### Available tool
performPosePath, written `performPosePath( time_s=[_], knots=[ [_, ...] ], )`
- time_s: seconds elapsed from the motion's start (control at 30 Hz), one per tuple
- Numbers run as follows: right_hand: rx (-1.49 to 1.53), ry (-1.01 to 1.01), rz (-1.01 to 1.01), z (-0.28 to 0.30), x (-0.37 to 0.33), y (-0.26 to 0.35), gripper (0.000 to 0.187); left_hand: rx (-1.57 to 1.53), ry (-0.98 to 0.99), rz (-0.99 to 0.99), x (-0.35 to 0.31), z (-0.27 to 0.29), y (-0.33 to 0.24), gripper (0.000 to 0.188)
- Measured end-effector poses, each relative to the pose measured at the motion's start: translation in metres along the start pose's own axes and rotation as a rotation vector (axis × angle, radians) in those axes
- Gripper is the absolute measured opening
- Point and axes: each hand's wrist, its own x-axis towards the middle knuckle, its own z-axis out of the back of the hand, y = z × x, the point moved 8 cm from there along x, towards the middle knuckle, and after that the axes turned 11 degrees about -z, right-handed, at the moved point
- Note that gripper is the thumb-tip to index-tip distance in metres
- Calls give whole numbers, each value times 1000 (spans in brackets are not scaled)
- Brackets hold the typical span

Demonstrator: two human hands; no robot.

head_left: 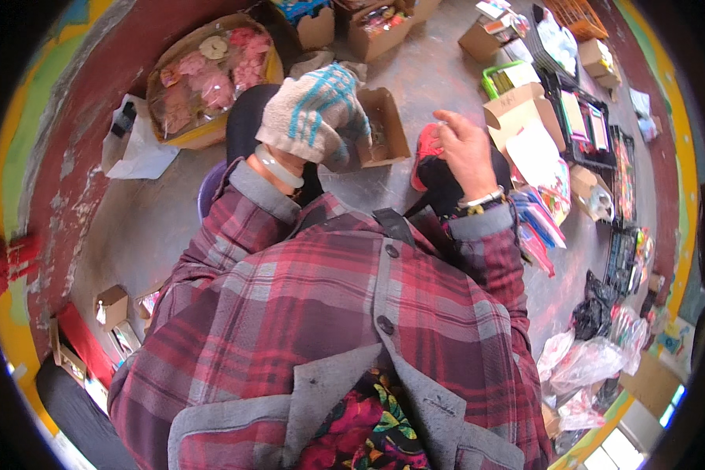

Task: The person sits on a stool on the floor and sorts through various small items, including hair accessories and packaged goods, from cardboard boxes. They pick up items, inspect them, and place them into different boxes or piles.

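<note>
A white terry cloth with teal stripes (pixel 301 102) covers my left hand (pixel 286 162) down to the wrist, where a pale bangle shows. That hand holds the cloth up, its fingers hidden under it. Just right of the cloth, an open cardboard box (pixel 385 125) stands on the floor with small items in it that I cannot make out. My right hand (pixel 466 153) is raised over my right knee, fingers apart and slightly bent, with nothing in them. Below its fingertips is my red shoe (pixel 425 157).
At the left lies a large tray of pink items (pixel 211 78) under clear plastic, beside a white paper-lined box (pixel 139 141). Cardboard boxes (pixel 380 35) stand ahead. On the right are an open carton (pixel 517 110), stacked packets (pixel 539 219), black crates (pixel 580 117) and plastic bags (pixel 595 360).
</note>
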Motion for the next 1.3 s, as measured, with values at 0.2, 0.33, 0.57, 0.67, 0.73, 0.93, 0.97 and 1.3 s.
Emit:
performPosePath(
  time_s=[0.2, 0.33, 0.57, 0.67, 0.73, 0.93, 0.97, 1.3],
  knots=[
    [63, -139, 16, 126, -77, -30, 20, 70, 45, -75, 13, -4, -30, 25],
    [20, -311, -277, 196, -126, -139, 20, 129, -14, -107, -35, -39, -6, 33],
    [34, -274, -662, 158, -172, -344, 23, 220, -20, -193, -39, -55, -15, 42],
    [-81, -344, -636, 129, -157, -404, 30, 164, 95, -254, 31, -34, -78, 39],
    [-408, -425, -586, 120, -135, -395, 37, 163, 163, -294, 62, -27, -110, 39],
    [-571, -422, -759, 103, -99, -383, 41, 108, 232, -360, 93, -29, -147, 42],
    [-595, -413, -804, 101, -96, -384, 39, 80, 230, -371, 93, -30, -148, 42],
    [-507, -465, -790, 110, -117, -398, 20, -234, 186, -205, 73, -63, -94, 49]
  ],
)
